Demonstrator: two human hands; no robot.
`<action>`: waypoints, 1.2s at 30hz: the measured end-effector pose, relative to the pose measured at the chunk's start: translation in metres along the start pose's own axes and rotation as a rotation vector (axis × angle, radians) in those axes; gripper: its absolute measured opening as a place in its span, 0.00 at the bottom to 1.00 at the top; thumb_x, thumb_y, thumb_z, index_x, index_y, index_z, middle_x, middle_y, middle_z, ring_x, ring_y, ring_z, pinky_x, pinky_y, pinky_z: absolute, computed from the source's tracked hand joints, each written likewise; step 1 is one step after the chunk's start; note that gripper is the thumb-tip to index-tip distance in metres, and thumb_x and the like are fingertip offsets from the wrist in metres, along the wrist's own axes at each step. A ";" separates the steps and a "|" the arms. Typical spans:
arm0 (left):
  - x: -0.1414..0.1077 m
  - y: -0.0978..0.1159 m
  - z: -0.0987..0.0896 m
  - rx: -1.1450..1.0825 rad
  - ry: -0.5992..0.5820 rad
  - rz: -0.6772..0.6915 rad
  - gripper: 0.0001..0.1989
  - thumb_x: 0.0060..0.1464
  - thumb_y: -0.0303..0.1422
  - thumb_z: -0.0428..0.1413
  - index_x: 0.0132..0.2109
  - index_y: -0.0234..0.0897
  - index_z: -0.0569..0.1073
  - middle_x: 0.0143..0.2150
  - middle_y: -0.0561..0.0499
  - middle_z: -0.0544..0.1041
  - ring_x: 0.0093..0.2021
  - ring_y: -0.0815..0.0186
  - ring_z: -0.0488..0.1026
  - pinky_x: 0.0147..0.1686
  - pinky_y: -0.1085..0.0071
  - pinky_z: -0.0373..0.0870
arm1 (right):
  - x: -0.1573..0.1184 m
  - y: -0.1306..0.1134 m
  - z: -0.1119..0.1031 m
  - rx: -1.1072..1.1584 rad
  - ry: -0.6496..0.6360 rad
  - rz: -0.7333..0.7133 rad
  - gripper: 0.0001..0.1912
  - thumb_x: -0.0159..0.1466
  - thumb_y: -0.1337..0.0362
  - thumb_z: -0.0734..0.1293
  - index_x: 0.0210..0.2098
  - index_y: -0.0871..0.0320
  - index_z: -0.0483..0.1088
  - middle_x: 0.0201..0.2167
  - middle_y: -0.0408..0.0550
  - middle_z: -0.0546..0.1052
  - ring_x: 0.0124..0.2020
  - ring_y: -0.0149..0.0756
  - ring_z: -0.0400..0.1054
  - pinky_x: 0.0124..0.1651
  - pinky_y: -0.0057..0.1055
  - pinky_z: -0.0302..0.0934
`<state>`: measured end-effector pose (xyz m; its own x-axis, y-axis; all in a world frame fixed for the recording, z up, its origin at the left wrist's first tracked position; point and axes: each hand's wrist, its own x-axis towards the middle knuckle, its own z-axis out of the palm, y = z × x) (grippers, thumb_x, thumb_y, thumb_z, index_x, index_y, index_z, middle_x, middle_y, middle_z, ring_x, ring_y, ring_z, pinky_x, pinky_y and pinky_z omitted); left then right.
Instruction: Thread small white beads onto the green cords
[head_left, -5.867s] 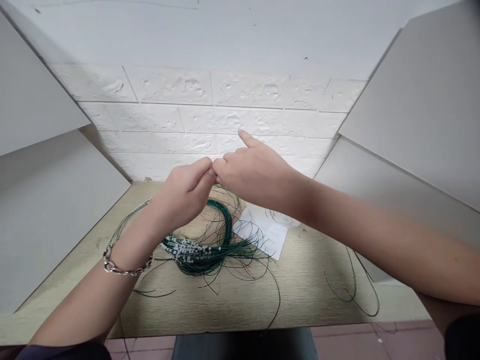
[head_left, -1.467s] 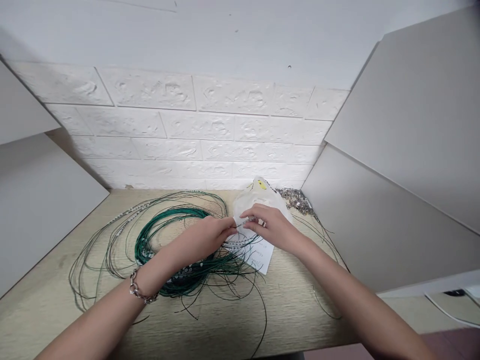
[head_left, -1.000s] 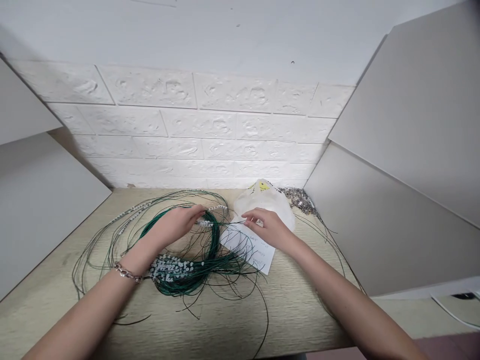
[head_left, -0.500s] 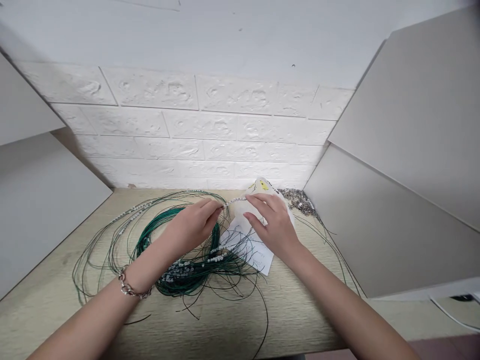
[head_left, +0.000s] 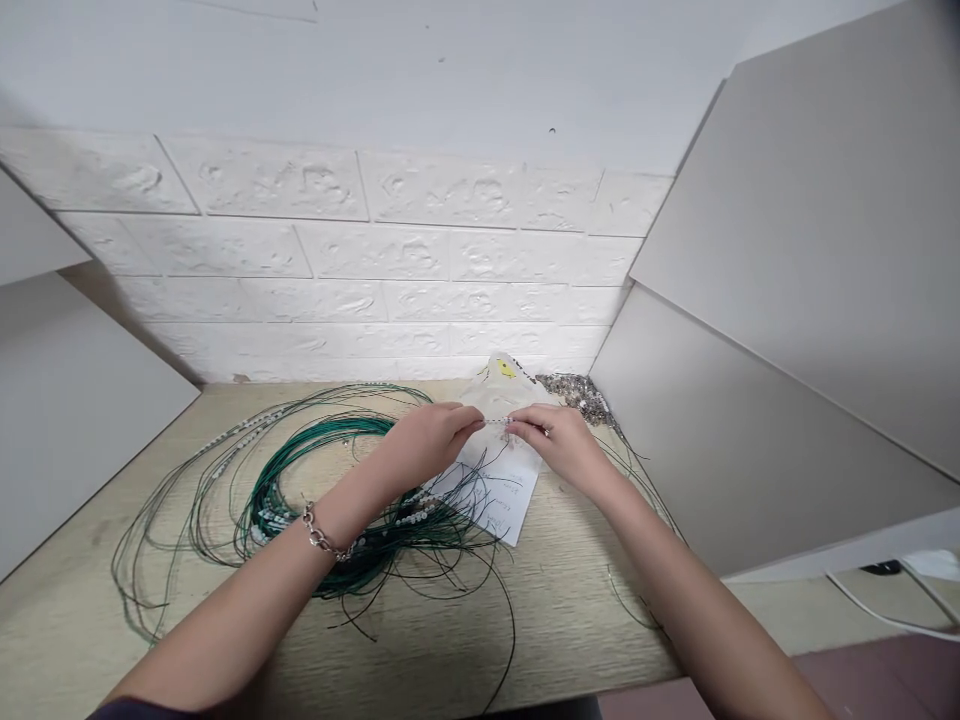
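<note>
A short beaded strand [head_left: 495,421] stretches between my two hands, above a translucent plastic bag with a yellow mark [head_left: 507,368]. My left hand [head_left: 439,435] pinches one end, and my right hand [head_left: 559,440] pinches the other between thumb and forefinger. Below and left of my hands lies a coil of dark green cord [head_left: 322,437], strung in places with small white beads [head_left: 416,518]. Its loose dark ends spread over a white paper with handwriting [head_left: 517,500]. My left forearm hides part of the coil.
A heap of small mixed beads [head_left: 581,398] lies in the back right corner. Thinner beaded loops [head_left: 225,440] spread over the table [head_left: 570,640] at left. White panels [head_left: 712,440] stand at both sides, and a white brick-pattern wall [head_left: 420,255] rises behind.
My right hand's fingers have closed to a pinch on the strand. Both hands have come nearer each other, the left moving right. The view has shifted slightly to the right.
</note>
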<state>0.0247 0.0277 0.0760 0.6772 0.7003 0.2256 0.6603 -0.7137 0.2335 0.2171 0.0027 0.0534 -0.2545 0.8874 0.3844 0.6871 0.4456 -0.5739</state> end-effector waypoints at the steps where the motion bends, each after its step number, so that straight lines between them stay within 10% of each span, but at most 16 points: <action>1: 0.001 -0.002 0.002 -0.030 -0.006 0.007 0.15 0.58 0.33 0.41 0.39 0.35 0.71 0.33 0.48 0.74 0.33 0.67 0.69 0.31 0.73 0.61 | -0.001 0.002 0.000 0.055 -0.011 0.024 0.08 0.59 0.62 0.62 0.32 0.56 0.73 0.32 0.44 0.76 0.32 0.32 0.68 0.35 0.26 0.59; 16: 0.003 -0.021 0.013 -0.139 -0.070 -0.102 0.16 0.56 0.35 0.42 0.37 0.35 0.74 0.31 0.49 0.76 0.30 0.66 0.70 0.30 0.73 0.59 | 0.001 0.048 0.016 0.538 -0.054 0.378 0.15 0.52 0.55 0.65 0.28 0.61 0.73 0.19 0.41 0.68 0.20 0.26 0.57 0.25 0.25 0.53; 24: 0.002 -0.030 0.006 -0.209 -0.072 -0.249 0.16 0.54 0.35 0.43 0.36 0.35 0.74 0.33 0.49 0.77 0.33 0.66 0.70 0.33 0.72 0.61 | -0.001 0.064 0.025 0.085 -0.048 0.335 0.12 0.57 0.62 0.60 0.27 0.61 0.73 0.23 0.46 0.73 0.23 0.30 0.63 0.30 0.27 0.57; 30: 0.004 -0.022 0.013 -0.217 -0.072 -0.238 0.17 0.54 0.36 0.43 0.35 0.35 0.75 0.31 0.49 0.76 0.31 0.65 0.70 0.29 0.72 0.61 | 0.001 0.058 0.035 0.034 -0.050 0.261 0.18 0.57 0.69 0.59 0.47 0.60 0.68 0.35 0.50 0.75 0.31 0.32 0.67 0.35 0.28 0.59; 36: 0.006 -0.016 0.021 -0.156 -0.074 -0.222 0.16 0.55 0.34 0.42 0.37 0.35 0.74 0.32 0.48 0.77 0.31 0.65 0.71 0.31 0.72 0.62 | 0.000 0.051 0.023 0.113 0.301 0.206 0.18 0.60 0.70 0.52 0.44 0.61 0.68 0.35 0.49 0.74 0.34 0.31 0.68 0.41 0.32 0.61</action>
<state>0.0253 0.0437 0.0534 0.5475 0.8325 0.0846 0.7408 -0.5292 0.4136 0.2366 0.0282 0.0077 0.1042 0.8929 0.4381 0.6197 0.2862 -0.7308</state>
